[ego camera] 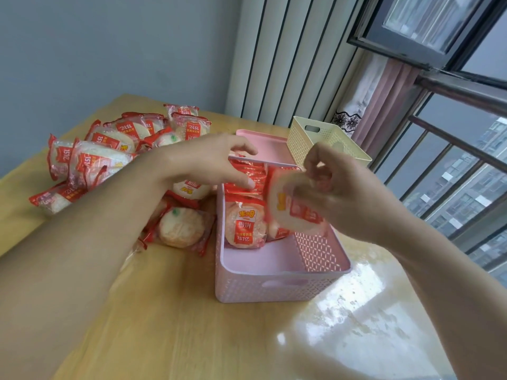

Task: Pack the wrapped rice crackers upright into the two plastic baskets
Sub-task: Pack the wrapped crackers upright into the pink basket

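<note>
A pink plastic basket (274,286) stands in the middle of the table, its far half filled with several wrapped rice crackers (245,223) standing upright. My right hand (345,193) pinches one blurred wrapped cracker (290,207) by its top, above the basket's right side. My left hand (211,160) reaches over the basket's far left corner with relaxed fingers, its thumb touching the tops of the packed crackers. A cream plastic basket (307,141) stands behind the pink one. A pile of loose wrapped crackers (109,149) lies on the table to the left.
A pink lid (260,144) lies behind the pink basket. The wooden table (192,325) has a glossy patch at the right front. A window with a metal railing (452,141) and a curtain (384,105) are to the right, a wall behind.
</note>
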